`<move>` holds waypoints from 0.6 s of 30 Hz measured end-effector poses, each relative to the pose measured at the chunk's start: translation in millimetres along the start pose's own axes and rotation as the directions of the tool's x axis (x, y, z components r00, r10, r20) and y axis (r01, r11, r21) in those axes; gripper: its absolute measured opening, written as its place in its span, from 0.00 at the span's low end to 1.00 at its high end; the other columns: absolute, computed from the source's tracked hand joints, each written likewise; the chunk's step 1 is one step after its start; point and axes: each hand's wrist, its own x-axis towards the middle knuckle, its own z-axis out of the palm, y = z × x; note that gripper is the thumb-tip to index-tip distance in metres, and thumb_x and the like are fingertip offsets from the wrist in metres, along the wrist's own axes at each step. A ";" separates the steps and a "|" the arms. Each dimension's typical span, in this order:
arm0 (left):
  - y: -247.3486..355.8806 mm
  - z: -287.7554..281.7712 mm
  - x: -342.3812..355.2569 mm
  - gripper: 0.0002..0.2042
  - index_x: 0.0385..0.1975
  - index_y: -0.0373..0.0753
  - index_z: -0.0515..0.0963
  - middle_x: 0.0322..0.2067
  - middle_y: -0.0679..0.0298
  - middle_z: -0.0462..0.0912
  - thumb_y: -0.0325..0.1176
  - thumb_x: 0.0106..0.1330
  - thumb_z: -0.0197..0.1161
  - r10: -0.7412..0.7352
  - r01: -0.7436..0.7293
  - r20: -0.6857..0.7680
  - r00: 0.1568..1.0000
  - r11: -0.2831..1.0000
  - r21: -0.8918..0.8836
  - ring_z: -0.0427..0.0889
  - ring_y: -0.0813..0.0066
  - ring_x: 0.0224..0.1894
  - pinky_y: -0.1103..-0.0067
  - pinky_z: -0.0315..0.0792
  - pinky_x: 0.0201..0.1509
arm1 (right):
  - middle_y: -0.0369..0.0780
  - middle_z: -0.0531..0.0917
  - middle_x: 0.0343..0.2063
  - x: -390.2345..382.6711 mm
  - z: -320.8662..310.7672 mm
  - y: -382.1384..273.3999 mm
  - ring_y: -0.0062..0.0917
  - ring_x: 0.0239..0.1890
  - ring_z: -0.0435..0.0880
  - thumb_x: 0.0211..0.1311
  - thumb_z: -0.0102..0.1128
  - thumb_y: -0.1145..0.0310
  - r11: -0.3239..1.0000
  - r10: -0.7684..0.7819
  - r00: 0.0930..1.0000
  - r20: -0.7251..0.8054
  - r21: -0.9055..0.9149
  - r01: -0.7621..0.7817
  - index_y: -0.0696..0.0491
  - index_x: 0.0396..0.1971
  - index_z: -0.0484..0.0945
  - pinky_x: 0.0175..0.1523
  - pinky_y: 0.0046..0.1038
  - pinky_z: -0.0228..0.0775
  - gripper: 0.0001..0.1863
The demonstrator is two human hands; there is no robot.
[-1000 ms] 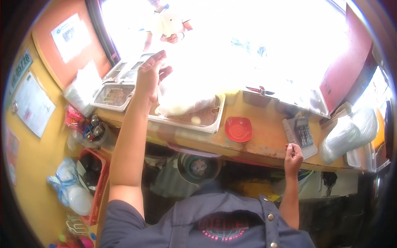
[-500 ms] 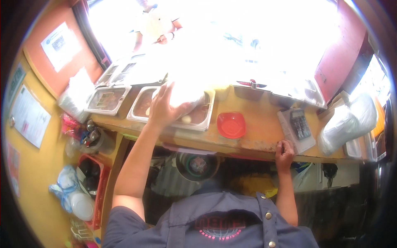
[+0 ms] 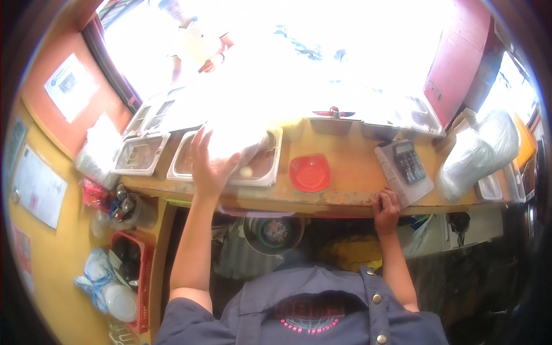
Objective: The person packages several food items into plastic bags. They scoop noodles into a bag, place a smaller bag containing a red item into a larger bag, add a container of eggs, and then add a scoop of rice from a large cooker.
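Observation:
My left hand (image 3: 210,167) is raised over the near edge of a metal food tray (image 3: 270,179). Its fingers and thumb are spread apart, with nothing visible between them. Inside the tray lies brownish food with a pale round piece, perhaps an egg (image 3: 246,172). Clear, shiny plastic covers part of it; glare hides the far side. At the counter's front edge rests my right hand (image 3: 387,210), its fingers curled in and nothing seen in them. A red bowl (image 3: 310,173) sits between the hands, and a calculator (image 3: 408,162) lies beyond the right one.
A lidded tray (image 3: 141,154) stands left on the wooden counter (image 3: 345,194). White plastic bags (image 3: 477,164) lie at the right. Below left are a utensil container (image 3: 138,213) and a red basket (image 3: 144,287). A person (image 3: 201,46) stands across the counter in bright glare.
The whole view has shifted slightly. My left hand has drawn back a little from the tray, its thumb more spread. My right hand stays at the counter edge.

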 end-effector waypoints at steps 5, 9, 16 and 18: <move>26.4 -5.3 24.8 0.43 0.63 0.36 0.62 0.56 0.50 0.71 0.50 0.50 0.74 -0.046 0.044 0.007 0.999 0.989 0.139 0.73 0.57 0.58 0.66 0.71 0.57 | 0.46 0.79 0.34 4.2 4.2 3.0 0.42 0.38 0.79 0.56 0.58 0.75 0.997 0.060 0.998 -0.004 0.038 -0.060 0.58 0.29 0.77 0.44 0.39 0.72 0.03; 25.9 -19.8 60.2 0.36 0.61 0.35 0.67 0.36 0.56 0.84 0.46 0.54 0.70 -0.387 0.341 0.180 0.904 0.908 0.243 0.82 0.64 0.42 0.70 0.74 0.46 | 0.46 0.80 0.33 35.1 10.2 -18.3 0.40 0.37 0.79 0.61 0.54 0.71 0.945 0.260 0.963 0.069 0.189 -0.268 0.60 0.28 0.77 0.42 0.35 0.71 0.08; 5.4 -46.3 130.1 0.08 0.32 0.36 0.83 0.31 0.58 0.85 0.28 0.64 0.56 -0.397 0.473 0.359 0.845 0.867 -0.155 0.81 0.72 0.31 0.75 0.73 0.39 | 0.47 0.80 0.35 37.3 23.5 -26.6 0.41 0.37 0.80 0.61 0.54 0.68 0.973 0.232 0.964 0.129 -0.015 -0.232 0.60 0.30 0.79 0.43 0.36 0.72 0.10; -5.6 -63.5 158.1 0.08 0.35 0.37 0.83 0.31 0.61 0.84 0.29 0.64 0.56 -0.404 0.449 0.208 0.891 0.850 -0.273 0.79 0.74 0.29 0.76 0.72 0.35 | 0.47 0.80 0.35 31.4 27.4 -20.3 0.42 0.38 0.80 0.60 0.55 0.68 0.969 0.245 0.963 0.109 0.007 -0.247 0.60 0.30 0.80 0.44 0.37 0.72 0.10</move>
